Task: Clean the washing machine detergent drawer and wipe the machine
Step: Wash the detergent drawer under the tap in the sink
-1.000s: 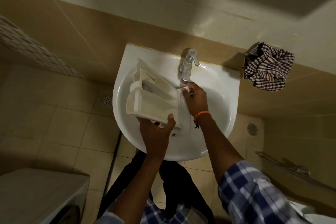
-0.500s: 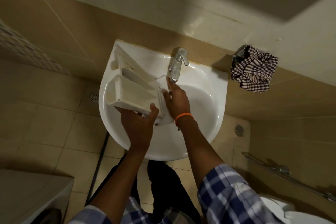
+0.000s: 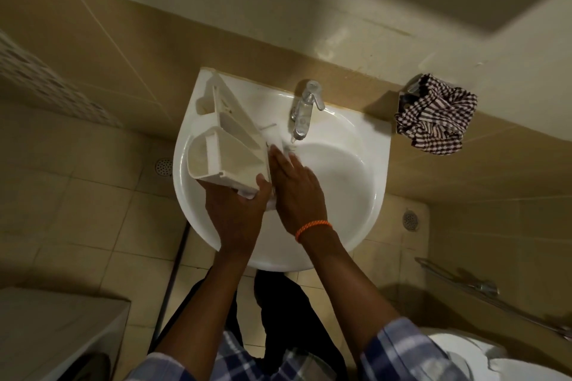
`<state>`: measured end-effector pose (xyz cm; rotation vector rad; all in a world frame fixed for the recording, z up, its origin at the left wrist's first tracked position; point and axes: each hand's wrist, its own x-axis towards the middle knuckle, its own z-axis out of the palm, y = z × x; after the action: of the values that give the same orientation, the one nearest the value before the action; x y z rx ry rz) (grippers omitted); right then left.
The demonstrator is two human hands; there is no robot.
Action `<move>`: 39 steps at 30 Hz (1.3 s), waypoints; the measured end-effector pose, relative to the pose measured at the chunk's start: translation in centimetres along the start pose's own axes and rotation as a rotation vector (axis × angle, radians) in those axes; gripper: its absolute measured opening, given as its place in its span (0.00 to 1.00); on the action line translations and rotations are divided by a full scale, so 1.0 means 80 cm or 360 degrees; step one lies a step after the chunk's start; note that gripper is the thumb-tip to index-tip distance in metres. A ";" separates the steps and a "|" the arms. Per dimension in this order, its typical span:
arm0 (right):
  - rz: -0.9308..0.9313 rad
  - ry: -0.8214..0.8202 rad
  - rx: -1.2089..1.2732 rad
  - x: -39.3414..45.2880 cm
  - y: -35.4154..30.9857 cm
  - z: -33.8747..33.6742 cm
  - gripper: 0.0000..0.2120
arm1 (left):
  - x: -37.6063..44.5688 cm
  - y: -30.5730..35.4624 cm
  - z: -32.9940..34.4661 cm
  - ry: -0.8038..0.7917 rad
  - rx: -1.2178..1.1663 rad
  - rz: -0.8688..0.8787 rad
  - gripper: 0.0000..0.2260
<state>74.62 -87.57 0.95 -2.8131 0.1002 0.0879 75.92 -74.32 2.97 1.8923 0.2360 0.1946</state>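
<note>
1. The step in hand looks like rinsing: the detergent drawer [image 3: 229,145] is held tilted over the left side of the sink [image 3: 356,195], in the middle of the frame, its open compartments facing up and left.
2. The left hand [image 3: 238,207] grips the drawer's near corner from below, thumb curled over its edge.
3. The right hand [image 3: 297,185] lies with straight fingers flat against the drawer's front panel, just under the tap [image 3: 305,111]; it presses or rubs the panel and grasps nothing.
4. Whether water runs from the tap is too faint to tell.
5. The drawer's far end rests on or just above the sink's upper left rim; I cannot tell which.
6. A checked cloth [image 3: 436,114] hangs on the wall at the right, well apart from the sink, and the corner of the washing machine [image 3: 55,328] shows at lower left, not yet wiped.
7. Next, I judge, the compartments need turning toward the tap, which calls for a firm left-hand hold on wet, slippery plastic.
8. Against the earlier frames, the right hand has gone from curled fingers near the spout to a flat, stretched palm along the panel, and the drawer sits steeper and further toward the sink's upper left corner.
</note>
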 end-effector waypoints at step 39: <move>0.0566 0.0323 0.0725 0.043 0.032 -0.054 0.13 | 0.043 0.017 -0.006 0.0093 -0.0274 -0.0587 0.24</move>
<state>78.05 -91.59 3.94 -2.3144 0.5885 -0.1249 79.23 -73.38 4.48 1.6415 0.5832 0.0183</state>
